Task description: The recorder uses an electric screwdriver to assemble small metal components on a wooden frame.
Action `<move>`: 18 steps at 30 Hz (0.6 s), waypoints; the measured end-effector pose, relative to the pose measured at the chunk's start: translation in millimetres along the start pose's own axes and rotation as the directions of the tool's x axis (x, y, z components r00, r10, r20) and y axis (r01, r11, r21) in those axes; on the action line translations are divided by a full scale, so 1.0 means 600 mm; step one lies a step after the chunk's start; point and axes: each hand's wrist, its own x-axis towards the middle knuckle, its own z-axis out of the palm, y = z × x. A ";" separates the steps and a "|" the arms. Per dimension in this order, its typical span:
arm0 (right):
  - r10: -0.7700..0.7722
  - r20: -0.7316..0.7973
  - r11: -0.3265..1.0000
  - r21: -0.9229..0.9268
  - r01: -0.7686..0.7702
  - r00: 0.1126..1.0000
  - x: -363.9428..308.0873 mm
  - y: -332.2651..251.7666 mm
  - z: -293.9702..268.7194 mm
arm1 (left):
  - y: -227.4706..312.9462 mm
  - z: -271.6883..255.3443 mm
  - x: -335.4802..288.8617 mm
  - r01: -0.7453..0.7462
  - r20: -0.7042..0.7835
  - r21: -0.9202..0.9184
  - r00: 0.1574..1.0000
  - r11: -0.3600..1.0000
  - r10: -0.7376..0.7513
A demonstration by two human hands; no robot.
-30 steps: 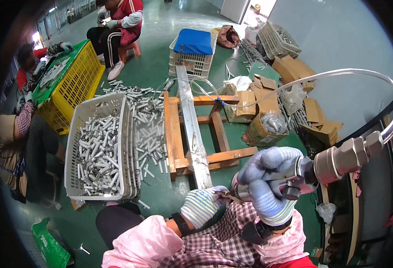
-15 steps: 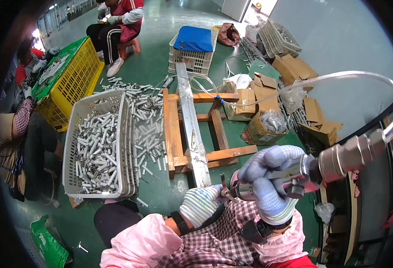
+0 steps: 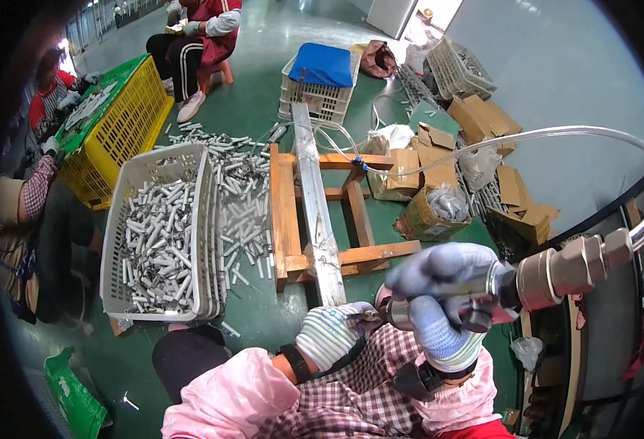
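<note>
My right hand [image 3: 439,325], in a bluish knitted glove, is wrapped round a metal air tool [image 3: 492,282]. A clear hose [image 3: 571,131] runs from the tool's rear fitting. My left hand [image 3: 327,336], in a striped glove, is closed in front of the tool's nose, with a small dark metal piece [image 3: 366,320] at its fingertips. That piece is blurred and partly hidden, so its kind does not show. Just beyond my left hand lies the near end of a long metal bar [image 3: 309,175], resting across a wooden frame [image 3: 283,212].
Stacked pale crates [image 3: 206,241] at left hold many small silvery tubes; loose tubes [image 3: 245,194] litter the green floor beside them. A white crate with a blue cover [image 3: 323,64] stands beyond the bar. Cardboard boxes [image 3: 439,212] lie right. Co-workers sit left around a yellow crate [image 3: 128,124].
The dark piece at my left fingertips stood upright and now appears lower and smeared. The tool has shifted slightly down with my right hand. The whole view has moved a little.
</note>
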 end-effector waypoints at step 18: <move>0.152 0.115 0.978 -0.160 -0.133 0.982 0.006 -0.011 -0.002 | -0.005 0.007 -0.001 0.018 -0.009 -0.186 1.000 0.982 -0.020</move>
